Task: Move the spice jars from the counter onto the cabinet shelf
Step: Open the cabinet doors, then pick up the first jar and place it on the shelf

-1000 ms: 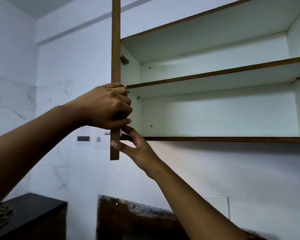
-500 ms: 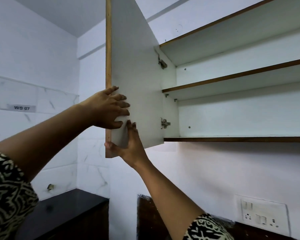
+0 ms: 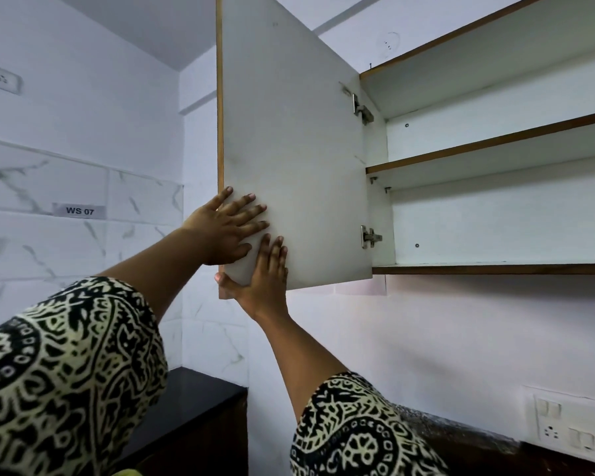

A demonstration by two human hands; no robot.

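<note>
While the cabinet door (image 3: 296,132) stands open at a wide angle to the cabinet, its white inner face toward the viewer, both of the person's hands lie against that face near its lower free corner. The left hand (image 3: 225,231) is spread flat on the door, fingers straight and fanned apart, holding nothing. The right hand (image 3: 263,273), just below the left and crossing the door's bottom edge, also lies flat, with its fingers straight, close together and pointing up the door. Its thumb (image 3: 222,280) reaches across to the wood-banded edge at the door's lower corner. Neither hand is clamped round anything.

On the door's hinge side, an upper hinge (image 3: 361,108) and a lower hinge (image 3: 370,237) join it to the cabinet. The cabinet shelf (image 3: 495,268), level with the door's bottom edge and running away from the hinge side, is white with a brown front lip. A second shelf (image 3: 488,156) runs at about the door's mid-height. The spice jars are out of view.

On the tiled wall beyond the door's free edge, a label (image 3: 79,211) reads "WS 07", and a wall socket (image 3: 4,79) sits higher on that side. Below the door lies a dark counter (image 3: 193,400). A switch plate (image 3: 571,427) is set in the wall low on the hinge side. Patterned black-and-cream sleeves (image 3: 66,372) cover both upper arms.
</note>
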